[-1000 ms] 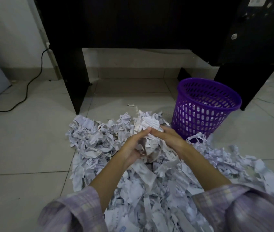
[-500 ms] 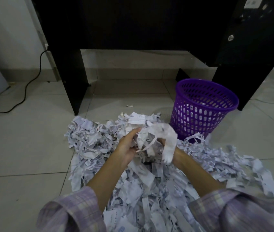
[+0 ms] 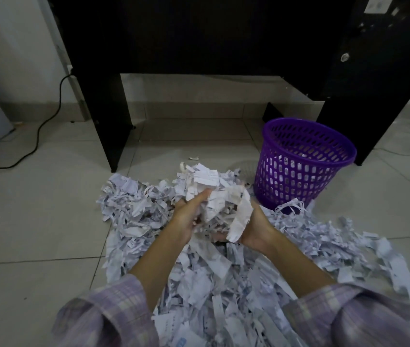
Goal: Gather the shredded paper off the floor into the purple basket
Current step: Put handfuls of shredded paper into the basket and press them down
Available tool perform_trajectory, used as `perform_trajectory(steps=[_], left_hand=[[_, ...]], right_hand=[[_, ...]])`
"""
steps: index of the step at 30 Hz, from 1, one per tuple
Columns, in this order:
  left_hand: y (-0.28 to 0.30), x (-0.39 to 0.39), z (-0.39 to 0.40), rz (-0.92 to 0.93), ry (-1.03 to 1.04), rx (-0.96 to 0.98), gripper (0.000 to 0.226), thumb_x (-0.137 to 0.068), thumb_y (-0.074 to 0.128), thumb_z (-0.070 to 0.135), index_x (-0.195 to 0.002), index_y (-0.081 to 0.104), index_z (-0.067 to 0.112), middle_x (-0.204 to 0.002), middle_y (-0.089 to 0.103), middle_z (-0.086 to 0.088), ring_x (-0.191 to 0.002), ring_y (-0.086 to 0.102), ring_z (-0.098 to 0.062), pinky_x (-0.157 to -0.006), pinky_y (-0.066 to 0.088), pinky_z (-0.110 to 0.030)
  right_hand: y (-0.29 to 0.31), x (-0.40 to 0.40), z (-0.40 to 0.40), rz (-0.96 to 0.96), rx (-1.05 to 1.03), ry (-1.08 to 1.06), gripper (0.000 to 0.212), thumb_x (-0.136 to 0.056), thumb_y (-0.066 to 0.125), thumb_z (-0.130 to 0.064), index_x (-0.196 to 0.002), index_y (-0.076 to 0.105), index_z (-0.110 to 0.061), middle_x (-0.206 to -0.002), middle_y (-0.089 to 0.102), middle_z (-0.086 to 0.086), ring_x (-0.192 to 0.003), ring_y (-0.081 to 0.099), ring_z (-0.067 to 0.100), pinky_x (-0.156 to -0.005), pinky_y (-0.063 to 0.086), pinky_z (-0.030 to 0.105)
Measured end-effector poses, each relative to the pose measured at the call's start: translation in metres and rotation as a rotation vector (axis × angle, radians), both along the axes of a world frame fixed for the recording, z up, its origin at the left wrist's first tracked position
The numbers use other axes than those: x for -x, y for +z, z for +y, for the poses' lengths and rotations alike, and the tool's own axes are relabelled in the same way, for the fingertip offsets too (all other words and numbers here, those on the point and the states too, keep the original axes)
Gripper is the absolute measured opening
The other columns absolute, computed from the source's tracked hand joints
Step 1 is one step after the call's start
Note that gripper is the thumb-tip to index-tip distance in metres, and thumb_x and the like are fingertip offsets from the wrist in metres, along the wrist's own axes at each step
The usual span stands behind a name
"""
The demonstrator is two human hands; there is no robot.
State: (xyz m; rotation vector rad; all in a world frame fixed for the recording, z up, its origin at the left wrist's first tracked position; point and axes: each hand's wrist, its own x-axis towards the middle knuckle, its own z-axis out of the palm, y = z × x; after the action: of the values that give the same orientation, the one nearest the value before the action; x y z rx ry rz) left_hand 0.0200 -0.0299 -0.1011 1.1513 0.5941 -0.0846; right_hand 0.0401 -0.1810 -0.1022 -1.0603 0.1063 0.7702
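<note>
A wide heap of white shredded paper (image 3: 133, 209) covers the tiled floor in front of me. Both hands cup a bunch of shreds (image 3: 217, 199) lifted a little above the heap. My left hand (image 3: 186, 216) grips the bunch from the left, fingers curled into it. My right hand (image 3: 256, 229) holds it from below on the right, with a long strip draped over the fingers. The purple basket (image 3: 306, 169) stands upright to the right and beyond the hands, a few scraps showing inside it.
A black desk leg (image 3: 108, 116) stands behind the heap on the left, and a black cabinet (image 3: 374, 78) rises just behind the basket. A black cable (image 3: 48, 126) runs across the floor at the far left. Bare tiles lie left of the heap.
The hands have gone from pressing together on the heap to cupping a bunch of shreds and lifting it slightly; a long strip now hangs over the right hand.
</note>
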Motion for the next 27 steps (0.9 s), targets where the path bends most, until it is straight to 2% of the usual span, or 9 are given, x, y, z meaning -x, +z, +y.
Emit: perform_trajectory(steps=[4,6,8,10,12,14,17,21,27], left_hand=[[0.000,0.009,-0.003,-0.008,-0.072,-0.113,0.071,-0.089,0.063,0.033,-0.143,0.027,0.004,-0.117,0.052,-0.004,-0.093,0.062,-0.008,-0.061,0.044,-0.018],[0.005,0.013,-0.007,-0.002,-0.099,-0.098,0.048,-0.090,0.062,0.031,-0.128,0.044,0.007,-0.116,0.054,-0.003,-0.085,0.060,-0.013,-0.069,0.041,-0.016],[0.001,0.010,-0.010,0.024,-0.118,-0.087,0.029,-0.089,0.063,0.032,-0.107,0.053,0.012,-0.116,0.058,-0.003,-0.076,0.056,-0.010,-0.059,0.045,-0.017],[-0.002,0.009,-0.008,0.034,-0.147,-0.151,0.045,-0.084,0.067,0.042,-0.111,0.051,0.009,-0.119,0.055,0.001,-0.095,0.056,-0.013,-0.065,0.042,-0.022],[-0.004,0.005,-0.007,0.021,-0.202,-0.188,0.085,-0.066,0.073,0.060,-0.131,0.051,0.009,-0.130,0.057,-0.001,-0.115,0.054,-0.019,-0.069,0.042,-0.025],[-0.003,0.003,-0.005,-0.018,-0.230,-0.193,0.104,-0.047,0.072,0.073,-0.132,0.054,0.017,-0.127,0.061,-0.004,-0.114,0.057,-0.021,-0.074,0.047,-0.028],[0.000,0.001,0.000,-0.047,-0.304,-0.196,0.097,-0.050,0.064,0.085,-0.128,0.058,0.028,-0.130,0.059,-0.003,-0.119,0.055,-0.026,-0.100,0.044,-0.045],[0.003,0.009,0.011,-0.053,-0.355,-0.212,0.090,-0.066,0.045,0.087,-0.140,0.043,0.035,-0.142,0.047,0.001,-0.128,0.047,-0.026,-0.101,0.044,-0.048],[-0.021,0.006,0.022,0.073,-0.280,-0.187,0.075,-0.092,0.019,0.069,-0.137,0.047,0.015,-0.137,0.047,-0.001,-0.120,0.046,-0.025,-0.098,0.033,-0.038]], right_hand=[[0.003,-0.003,0.001,-0.033,0.019,0.012,0.062,-0.087,0.045,-0.063,-0.114,0.071,-0.014,-0.126,0.063,0.019,-0.118,0.057,0.038,-0.102,0.040,0.057],[0.004,-0.005,0.003,-0.049,0.071,0.035,0.057,-0.084,0.056,-0.058,-0.116,0.068,-0.013,-0.123,0.064,0.019,-0.114,0.059,0.037,-0.097,0.046,0.053],[0.005,-0.004,0.005,-0.084,0.121,0.040,0.039,-0.082,0.065,-0.046,-0.104,0.073,-0.015,-0.112,0.070,0.016,-0.103,0.065,0.035,-0.091,0.051,0.050],[0.005,-0.002,0.005,-0.144,0.184,0.052,0.029,-0.081,0.070,-0.035,-0.100,0.074,-0.013,-0.104,0.073,0.014,-0.092,0.069,0.033,-0.083,0.057,0.045],[0.005,-0.002,0.004,-0.171,0.245,0.006,0.029,-0.085,0.068,-0.026,-0.105,0.070,-0.006,-0.091,0.074,0.014,-0.074,0.072,0.026,-0.063,0.061,0.035],[0.006,-0.005,0.002,-0.193,0.265,-0.066,0.030,-0.087,0.066,-0.024,-0.109,0.068,-0.004,-0.087,0.072,0.017,-0.069,0.070,0.023,-0.063,0.060,0.034],[0.014,-0.010,-0.007,-0.201,0.259,-0.088,0.026,-0.090,0.060,-0.029,-0.105,0.069,-0.010,-0.096,0.073,0.017,-0.084,0.069,0.026,-0.090,0.053,0.043],[0.034,-0.019,-0.016,-0.192,0.163,-0.153,0.025,-0.099,0.045,-0.029,-0.101,0.062,-0.010,-0.088,0.066,0.005,-0.078,0.064,0.017,-0.061,0.060,0.027],[0.065,-0.036,-0.023,-0.252,0.082,-0.246,0.027,-0.103,0.035,-0.012,-0.084,0.053,-0.014,-0.081,0.059,0.002,-0.071,0.059,0.014,-0.051,0.056,0.021]])
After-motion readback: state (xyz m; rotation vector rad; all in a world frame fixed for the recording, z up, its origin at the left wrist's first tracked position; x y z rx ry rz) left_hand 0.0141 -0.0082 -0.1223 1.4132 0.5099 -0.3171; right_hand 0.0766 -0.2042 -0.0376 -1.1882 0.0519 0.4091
